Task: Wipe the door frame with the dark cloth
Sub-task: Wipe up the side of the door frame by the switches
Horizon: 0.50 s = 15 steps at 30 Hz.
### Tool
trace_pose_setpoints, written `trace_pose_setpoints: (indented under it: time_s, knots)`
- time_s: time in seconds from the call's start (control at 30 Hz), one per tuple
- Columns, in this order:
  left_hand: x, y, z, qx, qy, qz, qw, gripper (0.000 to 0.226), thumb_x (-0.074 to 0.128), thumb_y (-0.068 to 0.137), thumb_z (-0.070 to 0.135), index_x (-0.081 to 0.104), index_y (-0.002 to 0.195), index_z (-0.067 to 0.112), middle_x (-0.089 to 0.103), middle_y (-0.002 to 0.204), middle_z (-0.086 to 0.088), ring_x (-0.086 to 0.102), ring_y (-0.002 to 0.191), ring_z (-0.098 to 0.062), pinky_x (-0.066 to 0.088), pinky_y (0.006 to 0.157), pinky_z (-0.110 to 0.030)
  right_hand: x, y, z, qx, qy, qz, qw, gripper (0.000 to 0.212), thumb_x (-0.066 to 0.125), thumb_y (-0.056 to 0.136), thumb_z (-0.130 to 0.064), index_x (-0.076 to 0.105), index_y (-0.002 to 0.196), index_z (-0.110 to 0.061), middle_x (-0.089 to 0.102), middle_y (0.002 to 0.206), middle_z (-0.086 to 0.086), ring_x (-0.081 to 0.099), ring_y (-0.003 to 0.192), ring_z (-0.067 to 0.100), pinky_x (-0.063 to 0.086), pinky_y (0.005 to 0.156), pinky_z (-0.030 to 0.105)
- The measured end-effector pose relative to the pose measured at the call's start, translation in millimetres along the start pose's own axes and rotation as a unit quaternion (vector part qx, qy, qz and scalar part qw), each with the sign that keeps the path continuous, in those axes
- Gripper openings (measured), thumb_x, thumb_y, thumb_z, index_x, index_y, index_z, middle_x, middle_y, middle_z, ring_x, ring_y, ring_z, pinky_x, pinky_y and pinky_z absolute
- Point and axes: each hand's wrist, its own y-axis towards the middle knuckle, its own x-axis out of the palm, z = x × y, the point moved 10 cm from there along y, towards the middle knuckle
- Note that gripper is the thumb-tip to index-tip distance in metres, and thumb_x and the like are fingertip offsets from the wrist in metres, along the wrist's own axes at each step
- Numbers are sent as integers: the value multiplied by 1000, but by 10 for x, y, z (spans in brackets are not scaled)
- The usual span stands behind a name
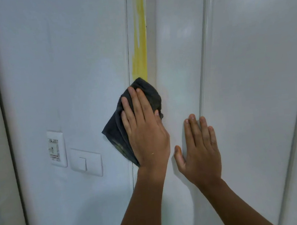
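Left hand: our left hand is laid flat with the fingers spread, palm pressing the dark cloth against the door frame. It's not pinching anything, just pushing.

Right hand: our right hand is empty, opened out flat with the fingers close together, resting on the white door panel just beside the frame. Looks like it's only there to steady us.

Cloth: it's bunched and folded under the left palm, right at the bottom end of the yellow streak, with a loose corner hanging out to the left over the wall.

Mess: the yellow streak runs straight up the frame from the top of the cloth to the top of the shot, so we'd say most of the wiping is still ahead.

How we'd do it: keep the palm flat and the pressure even, go up along the streak in long strokes, and refold to a clean patch once this face gets loaded, or we'll just smear it.

Watch out: the light switch and the socket plate sit near the cloth on the left, so keep that loose corner off them.

Containers: none in view, no bucket or bottle, so nothing to report there.
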Motion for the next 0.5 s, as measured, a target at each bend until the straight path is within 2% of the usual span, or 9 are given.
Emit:
trace_pose_setpoints:
  time_s: [0.13, 0.23, 0.37, 0.5]
  knots:
    - [89, -518, -277, 46, 25, -44, 998, 61, 29, 106, 28, 7, 159, 10, 10, 167, -8, 15, 153, -32, 28, 121, -51, -7, -7, -11, -4, 3, 2, 1000, 83, 62, 89, -40, 31, 157, -1, 22, 167, 16, 9, 158, 30, 12, 127, 46]
    - [-15, -64, -187, 19, 2, -16, 1000, 62, 32, 105, 32, 11, 159, 10, 16, 168, -9, 15, 154, -33, 20, 123, -49, -25, 12, -13, -4, -1, 3, 1000, 84, 62, 89, -39, 31, 157, -1, 22, 167, 17, 9, 158, 31, 13, 127, 47]
    - [-109, 516, 154, -3, -17, 15, 1000, 61, 36, 106, 29, 15, 159, 9, 16, 168, -9, 15, 154, -33, 20, 124, -48, -1, 12, -8, -2, -5, -6, 1000, 84, 62, 89, -41, 32, 157, -2, 22, 167, 16, 3, 158, 28, 5, 128, 43]
    - [-18, -40, -55, 20, 19, -20, 999, 68, 44, 103, 28, 9, 159, 10, 15, 168, -10, 15, 154, -32, 20, 124, -46, 16, 16, -1, 1, -8, -16, 1000, 85, 61, 90, -43, 30, 157, -2, 20, 167, 15, 3, 158, 28, 5, 128, 43]
